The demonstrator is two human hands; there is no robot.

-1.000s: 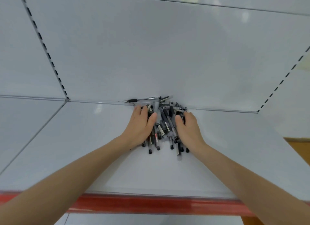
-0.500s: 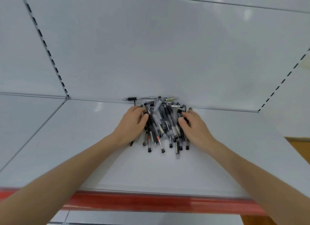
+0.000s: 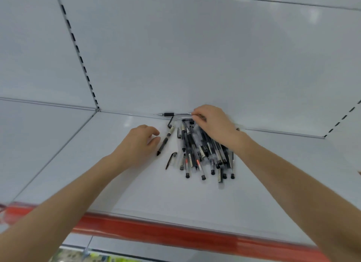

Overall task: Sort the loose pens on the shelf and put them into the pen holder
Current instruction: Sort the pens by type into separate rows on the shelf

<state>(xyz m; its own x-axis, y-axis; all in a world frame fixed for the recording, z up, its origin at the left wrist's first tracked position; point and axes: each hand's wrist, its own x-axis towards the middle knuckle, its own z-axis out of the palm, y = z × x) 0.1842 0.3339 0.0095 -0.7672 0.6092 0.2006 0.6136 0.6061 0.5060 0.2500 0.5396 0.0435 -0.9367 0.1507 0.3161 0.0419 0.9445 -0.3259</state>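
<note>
A pile of several black and clear pens (image 3: 203, 154) lies on the white shelf (image 3: 136, 193) near its back wall. My right hand (image 3: 214, 125) reaches over the pile's far end, and its curled fingertips pinch the right end of a black-grip pen (image 3: 172, 114) lying along the back wall. My left hand (image 3: 136, 142) rests on the shelf left of the pile, fingers loosely curled and holding nothing. Just right of it lies a single pen (image 3: 166, 140). A short dark pen (image 3: 171, 160) lies apart at the pile's left. No pen holder is in view.
The shelf has a red front edge (image 3: 175, 232). A white back panel (image 3: 195, 56) rises behind the pens, with slotted uprights at left (image 3: 78, 53) and right (image 3: 341, 119). Bare shelf surface lies in front of the pile.
Both hands have let go of the pile's sides. The left hand moved left, leaving a single pen apart. The right hand moved up to the pen by the back wall.
</note>
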